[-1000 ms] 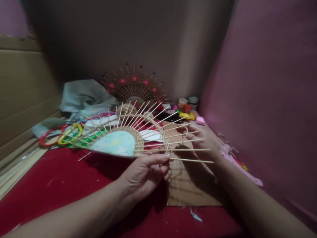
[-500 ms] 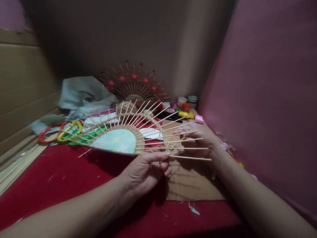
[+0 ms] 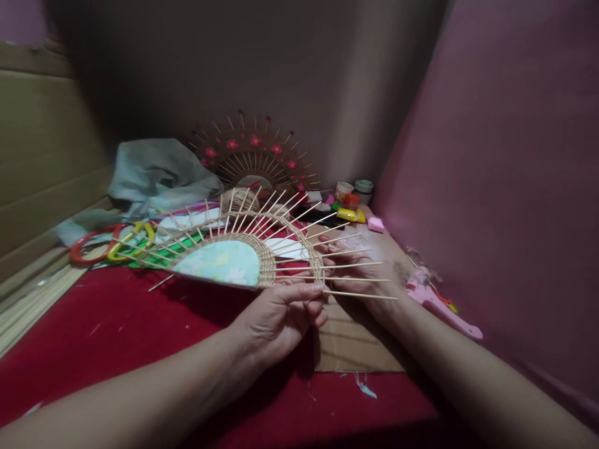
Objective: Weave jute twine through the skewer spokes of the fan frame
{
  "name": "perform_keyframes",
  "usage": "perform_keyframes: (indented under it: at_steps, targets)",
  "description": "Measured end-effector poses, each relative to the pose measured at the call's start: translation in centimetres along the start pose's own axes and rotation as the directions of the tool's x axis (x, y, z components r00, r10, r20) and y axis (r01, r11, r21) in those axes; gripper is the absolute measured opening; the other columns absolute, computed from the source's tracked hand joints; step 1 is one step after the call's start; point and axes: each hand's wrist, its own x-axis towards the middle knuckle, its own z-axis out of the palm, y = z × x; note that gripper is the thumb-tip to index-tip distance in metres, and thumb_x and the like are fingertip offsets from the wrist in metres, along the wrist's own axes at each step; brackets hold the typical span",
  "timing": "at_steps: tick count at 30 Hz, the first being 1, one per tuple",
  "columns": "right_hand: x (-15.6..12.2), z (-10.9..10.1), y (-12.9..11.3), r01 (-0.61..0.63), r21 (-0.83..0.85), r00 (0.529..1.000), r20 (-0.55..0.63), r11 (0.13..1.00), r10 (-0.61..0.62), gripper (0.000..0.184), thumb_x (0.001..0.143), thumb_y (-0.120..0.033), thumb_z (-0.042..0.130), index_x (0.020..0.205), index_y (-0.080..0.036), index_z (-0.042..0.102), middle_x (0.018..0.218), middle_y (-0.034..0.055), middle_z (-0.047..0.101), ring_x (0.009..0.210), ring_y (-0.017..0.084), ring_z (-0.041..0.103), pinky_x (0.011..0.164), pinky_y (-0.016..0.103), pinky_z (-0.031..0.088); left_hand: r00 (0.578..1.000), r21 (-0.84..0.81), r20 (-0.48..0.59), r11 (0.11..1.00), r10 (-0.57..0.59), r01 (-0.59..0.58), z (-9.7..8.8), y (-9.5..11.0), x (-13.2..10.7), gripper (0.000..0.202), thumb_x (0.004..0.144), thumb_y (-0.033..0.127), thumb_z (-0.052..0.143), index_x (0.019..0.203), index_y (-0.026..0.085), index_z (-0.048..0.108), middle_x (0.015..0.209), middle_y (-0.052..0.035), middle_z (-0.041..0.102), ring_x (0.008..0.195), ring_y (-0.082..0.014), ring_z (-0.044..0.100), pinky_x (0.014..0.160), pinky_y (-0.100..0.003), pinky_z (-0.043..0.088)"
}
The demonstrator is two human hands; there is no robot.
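Note:
My left hand (image 3: pixel 276 315) pinches the lower edge of a half-round fan frame (image 3: pixel 224 262), a pale blue card with woven twine bands and many thin wooden skewers (image 3: pixel 355 294) radiating out. The frame is held a little above a red cloth (image 3: pixel 116 330). My right hand (image 3: pixel 369 262) sits behind the right-hand skewers, fingers curled among them near the outer woven band; what its fingertips hold is hidden. A ball of twine (image 3: pixel 239 199) lies just behind the frame.
A finished fan with pink flowers (image 3: pixel 255 156) leans on the back wall. Small paint pots (image 3: pixel 353 190), coloured scissors handles (image 3: pixel 110 246), a crumpled grey cloth (image 3: pixel 159 174), a cardboard sheet (image 3: pixel 355 340) and a pink glue gun (image 3: pixel 440 302) lie around. Loose sticks (image 3: pixel 28 305) lie at left.
My right hand has drawn in closer to the woven band at the frame's right side. The frame and my left hand have shifted slightly up and right in view.

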Motion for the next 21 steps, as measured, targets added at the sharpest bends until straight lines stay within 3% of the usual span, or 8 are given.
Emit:
perform_keyframes:
  at_steps: [3,9,16,21]
  targets:
    - [0.3,0.2,0.5,-0.010,-0.028,0.999,0.033,1.000,0.011,0.025,0.074,-0.013,0.055,0.098,-0.017,0.056,0.076,0.0019,0.062,0.058,0.011,0.054,0.054,0.025,0.046,1.000,0.002,0.005,1.000,-0.006,0.006,-0.1,-0.1,0.0,0.009,0.068,0.002,0.057,0.061,0.007,0.060,0.054,0.0006,0.045,0.047,-0.0061,0.040,0.048,-0.023,0.035]
    - [0.2,0.5,0.2,0.008,-0.002,0.993,0.114,1.000,-0.008,0.030,0.078,-0.014,0.051,0.107,-0.018,0.055,0.089,0.0054,0.064,0.072,0.014,0.058,0.056,0.025,0.047,0.999,0.012,-0.029,0.999,-0.030,0.030,-0.2,-0.2,0.1,0.013,0.071,0.002,0.055,0.060,0.007,0.060,0.052,0.0009,0.044,0.045,-0.0059,0.038,0.046,-0.023,0.035]
    - [-0.1,1.0,-0.2,-0.008,0.023,0.998,0.061,1.000,0.006,0.024,0.076,-0.009,0.051,0.099,-0.017,0.056,0.087,0.0034,0.065,0.073,0.014,0.059,0.055,0.024,0.048,0.998,0.010,-0.044,0.999,-0.042,0.042,-0.2,-0.2,0.2,0.013,0.071,0.002,0.054,0.062,0.007,0.062,0.053,0.0002,0.044,0.048,-0.0067,0.040,0.048,-0.023,0.036]
    - [-0.3,1.3,-0.5,0.023,0.014,0.993,0.117,1.000,-0.025,0.020,0.074,-0.010,0.053,0.092,-0.017,0.056,0.079,0.0017,0.062,0.066,0.012,0.057,0.049,0.022,0.044,0.998,0.030,-0.041,0.999,-0.044,0.045,-0.3,-0.3,0.3,0.010,0.071,0.003,0.055,0.066,0.006,0.063,0.058,-0.0008,0.046,0.050,-0.0068,0.040,0.047,-0.022,0.036]
